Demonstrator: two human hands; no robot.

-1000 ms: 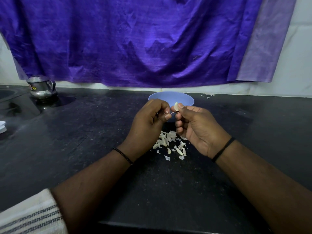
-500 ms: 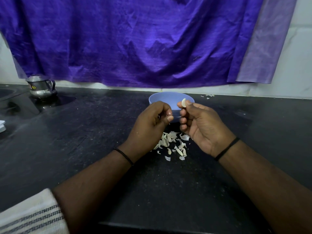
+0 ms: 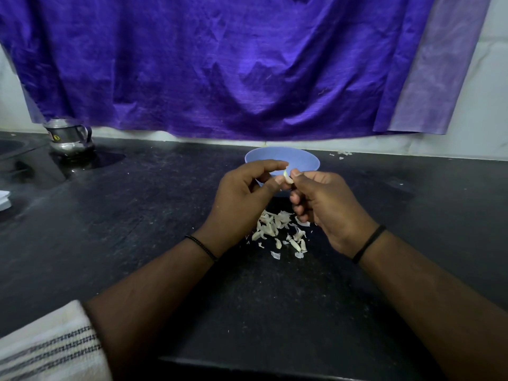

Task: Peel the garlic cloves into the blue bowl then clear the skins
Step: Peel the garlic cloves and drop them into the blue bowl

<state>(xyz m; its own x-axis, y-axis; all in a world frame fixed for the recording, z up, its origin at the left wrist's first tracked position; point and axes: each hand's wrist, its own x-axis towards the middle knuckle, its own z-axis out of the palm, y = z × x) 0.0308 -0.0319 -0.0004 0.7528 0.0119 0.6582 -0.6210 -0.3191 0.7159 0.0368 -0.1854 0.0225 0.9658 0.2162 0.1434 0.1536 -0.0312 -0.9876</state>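
The blue bowl [image 3: 299,160] stands on the dark counter just behind my hands; its inside is hidden from here. A pale garlic clove [image 3: 287,177] sits between my two hands in front of the bowl's near rim. My right hand [image 3: 327,207] pinches it between thumb and forefinger, the other fingers curled. My left hand [image 3: 244,199] meets the clove with thumb and forefinger tips. A loose pile of papery garlic skins [image 3: 280,232] lies on the counter below and between my hands.
A steel jug [image 3: 70,137] stands at the back left on the black counter [image 3: 137,215]. A purple cloth [image 3: 220,64] hangs on the wall behind. A few skin scraps [image 3: 342,154] lie at the back right. The counter's front edge runs near the bottom.
My hands drew apart half a second ago, the right lifting the clove. Now they have come together again and both pinch the clove in front of the bowl.
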